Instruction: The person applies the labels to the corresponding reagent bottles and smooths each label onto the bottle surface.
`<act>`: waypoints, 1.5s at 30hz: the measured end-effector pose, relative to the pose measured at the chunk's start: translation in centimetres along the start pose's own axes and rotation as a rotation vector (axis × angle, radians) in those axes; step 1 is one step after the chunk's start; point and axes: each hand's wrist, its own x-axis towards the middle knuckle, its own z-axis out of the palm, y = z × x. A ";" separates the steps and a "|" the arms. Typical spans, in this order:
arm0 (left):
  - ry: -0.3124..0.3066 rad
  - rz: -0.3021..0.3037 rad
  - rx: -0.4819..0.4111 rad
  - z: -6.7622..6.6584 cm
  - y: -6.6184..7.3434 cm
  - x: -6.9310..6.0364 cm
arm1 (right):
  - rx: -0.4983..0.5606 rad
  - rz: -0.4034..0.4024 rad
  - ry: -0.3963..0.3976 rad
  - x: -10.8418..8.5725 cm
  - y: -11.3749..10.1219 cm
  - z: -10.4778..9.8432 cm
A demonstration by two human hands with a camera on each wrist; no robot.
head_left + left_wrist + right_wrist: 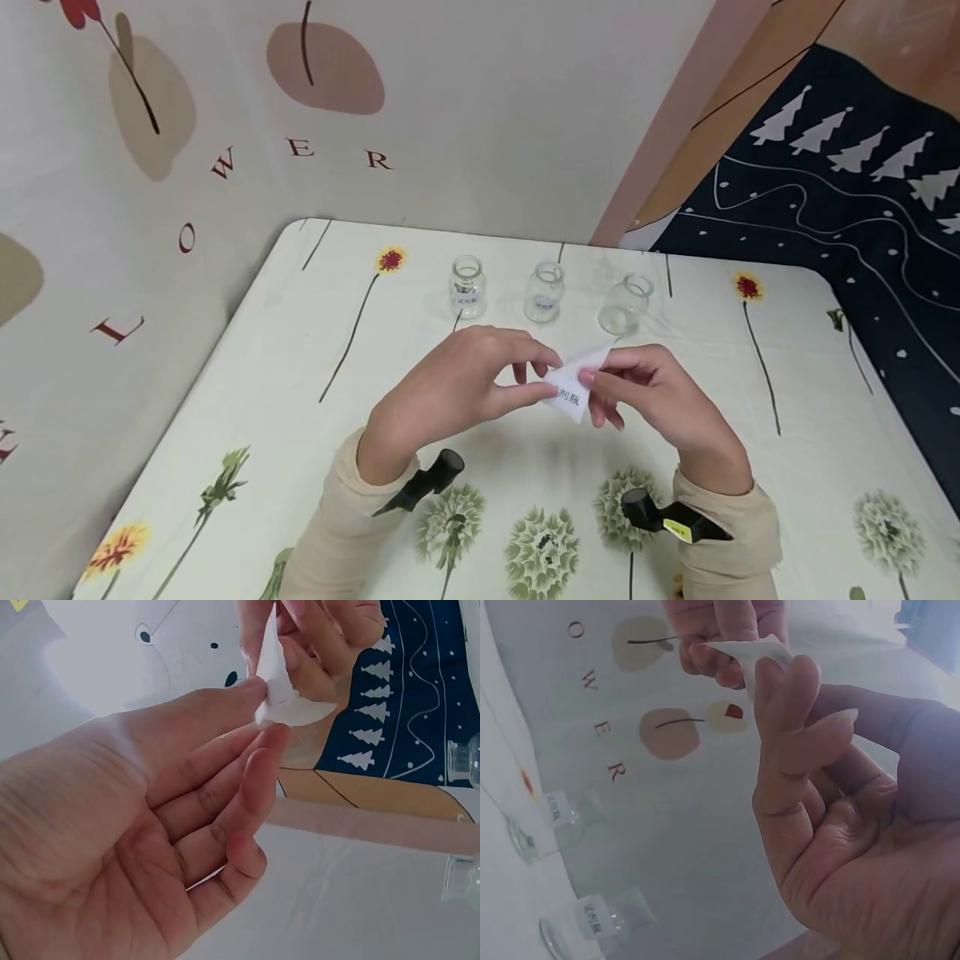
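A white paper label with dark printed characters is held over the table between both hands, one corner pointing up and right. My left hand pinches its left edge between thumb and fingertips. The right hand grips the other side, thumb in front. In the left wrist view the paper looks bent, with a flap curling outward. Behind the hands stand three clear glass bottles without lids: the left bottle and middle bottle bear white labels, and no label shows on the right bottle.
A white tablecloth printed with flowers covers the table. At the back and left rises a pale patterned cloth, and a dark cloth with tree prints hangs at the right. Each wrist wears a black camera strap.
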 end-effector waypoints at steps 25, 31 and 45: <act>-0.007 -0.026 0.039 0.3 0.2 0.3 | -0.137 0.131 0.086 0.3 -0.2 0.2; -0.018 -0.019 0.073 0.4 0.1 0.4 | -0.179 0.180 0.128 0.5 -0.2 0.3; -0.045 0.009 0.097 0.5 0.2 0.4 | -0.206 0.275 0.184 1.0 0.3 0.3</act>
